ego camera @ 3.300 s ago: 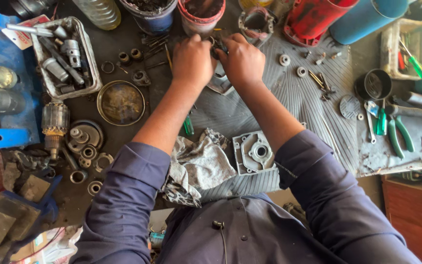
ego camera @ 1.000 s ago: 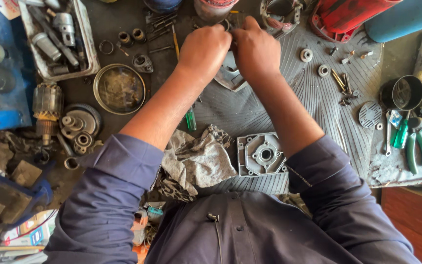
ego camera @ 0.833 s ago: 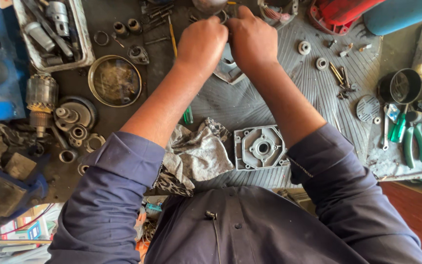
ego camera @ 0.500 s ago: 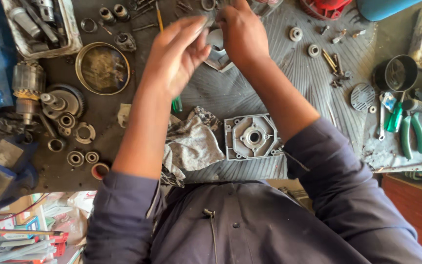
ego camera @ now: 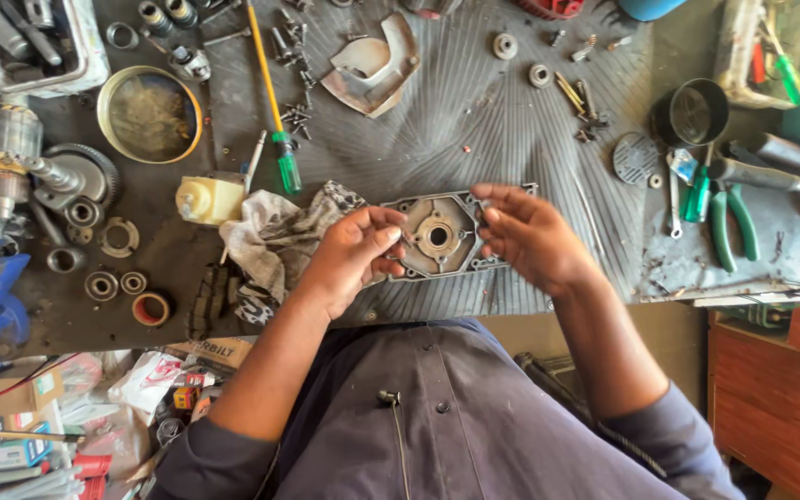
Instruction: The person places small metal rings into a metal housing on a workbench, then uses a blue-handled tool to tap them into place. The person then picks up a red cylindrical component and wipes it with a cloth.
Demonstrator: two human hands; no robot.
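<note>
Now my left hand (ego camera: 354, 259) and right hand (ego camera: 525, 236) both hold the flat grey metal plate (ego camera: 442, 236) near the bench's (ego camera: 511, 130) front edge.

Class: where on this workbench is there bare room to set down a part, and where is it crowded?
Bare ribbed mat lies between the curved metal bracket, the black cup and the housing plate in both hands. Crowded: left side around the round tin and bearings; right edge with pliers.

- my left hand (ego camera: 356, 255) covers left edge of grey metal housing plate (ego camera: 439, 235); my right hand (ego camera: 522, 233) hides its right side
- grey tray (ego camera: 43, 56) cut off at top edge
- small screws (ego camera: 293, 116) too small to tell apart
- dirty rag (ego camera: 275, 236) partly under my left hand
</note>
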